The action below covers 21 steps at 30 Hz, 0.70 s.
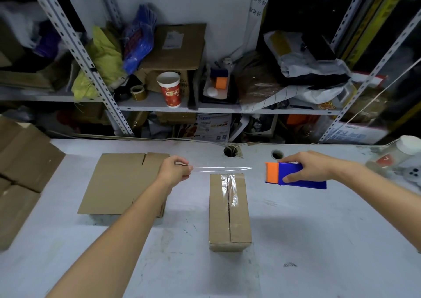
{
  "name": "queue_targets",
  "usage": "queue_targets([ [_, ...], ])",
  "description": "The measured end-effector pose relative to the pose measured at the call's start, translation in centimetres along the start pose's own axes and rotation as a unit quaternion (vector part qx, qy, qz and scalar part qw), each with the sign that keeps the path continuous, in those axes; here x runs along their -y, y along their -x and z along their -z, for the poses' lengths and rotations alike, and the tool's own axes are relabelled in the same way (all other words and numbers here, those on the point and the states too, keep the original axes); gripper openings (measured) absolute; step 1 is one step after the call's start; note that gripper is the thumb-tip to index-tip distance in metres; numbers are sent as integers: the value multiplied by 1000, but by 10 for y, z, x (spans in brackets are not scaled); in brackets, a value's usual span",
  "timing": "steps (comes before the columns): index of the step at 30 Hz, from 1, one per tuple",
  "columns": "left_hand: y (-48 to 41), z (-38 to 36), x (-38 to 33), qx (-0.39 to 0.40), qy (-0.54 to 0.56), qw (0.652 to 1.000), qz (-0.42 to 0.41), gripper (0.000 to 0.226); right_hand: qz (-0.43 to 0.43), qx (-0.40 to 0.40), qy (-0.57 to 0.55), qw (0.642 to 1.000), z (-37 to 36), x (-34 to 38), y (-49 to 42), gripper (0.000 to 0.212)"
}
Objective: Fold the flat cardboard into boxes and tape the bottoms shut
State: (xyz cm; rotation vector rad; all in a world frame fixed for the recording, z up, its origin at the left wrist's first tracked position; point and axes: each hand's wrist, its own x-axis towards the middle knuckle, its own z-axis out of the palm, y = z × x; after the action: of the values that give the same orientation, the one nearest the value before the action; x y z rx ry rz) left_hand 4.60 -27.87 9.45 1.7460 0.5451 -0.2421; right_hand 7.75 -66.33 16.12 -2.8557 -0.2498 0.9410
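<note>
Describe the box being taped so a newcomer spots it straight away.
On the grey table, look just below the clear tape strip that the left hand pinches. The box sits there; unlike the flat cardboard to its left, it is folded up, with shiny tape over its seam's far end.

Left hand (pixel 174 170) pinching, right hand (pixel 304 167) gripping, both arms outstretched

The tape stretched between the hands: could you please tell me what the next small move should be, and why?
Probably lower the tape onto the box, turned along its seam. The left hand pinches the free end, the right hand holds the dispenser, and the strip hangs taut near the box's far end, while the seam's near half looks untaped.
</note>
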Motion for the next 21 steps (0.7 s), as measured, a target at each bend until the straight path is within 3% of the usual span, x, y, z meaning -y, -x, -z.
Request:
queue_targets([
  [15, -11, -17, 11, -18, -78, 996, 37, 9, -9, 28, 2, 1000, -7, -6, -11, 70],
  [21, -18, -36, 18, -24, -104, 994, 36, 20, -19, 44, 18, 999, -13, -2, -21, 70],
])
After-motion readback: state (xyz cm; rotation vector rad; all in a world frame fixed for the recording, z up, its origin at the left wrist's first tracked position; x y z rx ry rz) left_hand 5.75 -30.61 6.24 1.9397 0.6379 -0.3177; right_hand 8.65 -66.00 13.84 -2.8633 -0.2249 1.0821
